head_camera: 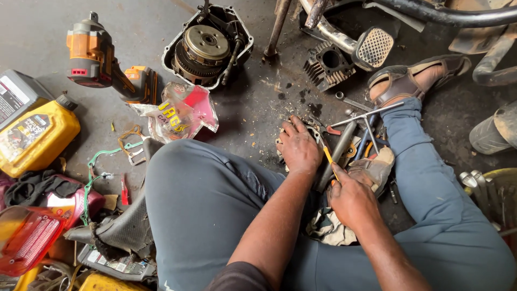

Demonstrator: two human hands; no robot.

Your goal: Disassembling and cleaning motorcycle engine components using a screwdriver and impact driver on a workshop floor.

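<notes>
1. Hands work at centre frame: left hand point(299, 151) presses flat, fingers spread, on a small metal part point(281, 141) on the floor point(253, 108); right hand point(350, 199) is closed round a yellow-handled tool point(329, 159)
2. Best done by pinning the part firmly and keeping the tool's strokes short
3. The part looks grimy and mostly hidden, with debris around it

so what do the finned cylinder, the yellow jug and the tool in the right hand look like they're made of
Finned cylinder: probably cast metal, dull grey and grimy, with thick moulded fins.
Yellow jug: plastic by its look, glossy, with a rounded blown shape and black cap.
Tool in the right hand: only a slim yellow-orange shaft shows, possibly plastic; its tip is hidden under the left hand.
</notes>
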